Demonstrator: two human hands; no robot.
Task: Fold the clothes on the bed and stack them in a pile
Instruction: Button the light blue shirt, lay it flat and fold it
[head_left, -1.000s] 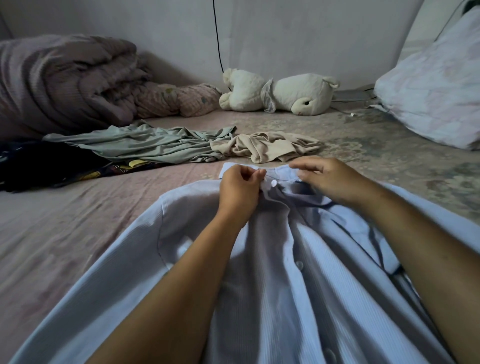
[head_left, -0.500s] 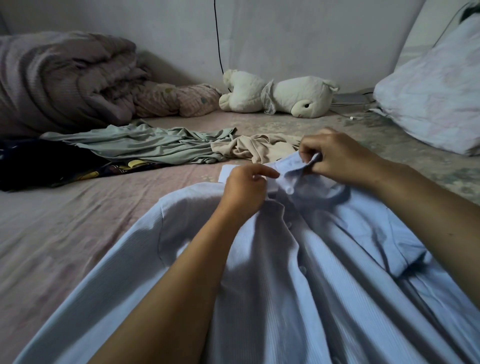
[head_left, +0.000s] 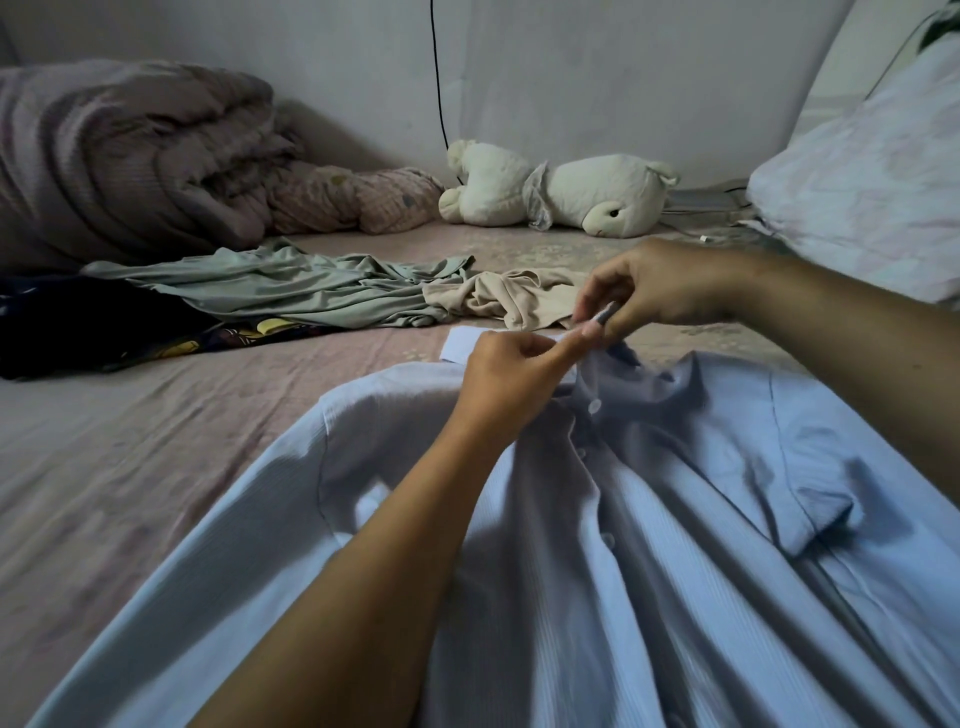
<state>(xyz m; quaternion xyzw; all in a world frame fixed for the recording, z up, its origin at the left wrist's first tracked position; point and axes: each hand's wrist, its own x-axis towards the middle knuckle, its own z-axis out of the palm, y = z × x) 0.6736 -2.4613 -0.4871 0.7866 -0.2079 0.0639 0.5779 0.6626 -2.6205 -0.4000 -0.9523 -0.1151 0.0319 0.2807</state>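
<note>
A light blue button-up shirt (head_left: 675, 519) lies spread front-up across the bed, its collar at the far end. My left hand (head_left: 511, 379) pinches the collar's left side near the top button. Just above it, my right hand (head_left: 660, 286) pinches the collar's right edge and holds it lifted off the bed. Beyond the collar lie an unfolded green garment (head_left: 291, 283), a crumpled beige garment (head_left: 514, 299) and a dark printed garment (head_left: 104, 327) at the left.
A rolled quilt (head_left: 124, 156) and a small patterned cushion (head_left: 358, 197) sit at the back left. A white plush toy (head_left: 561, 192) lies against the wall. A pillow (head_left: 872, 192) stands at the right. Pink bedsheet (head_left: 130, 457) shows at the left.
My right hand has risen from the shirt's collar area, lifting the collar's right edge upward. My left hand has stayed on the collar's left side.
</note>
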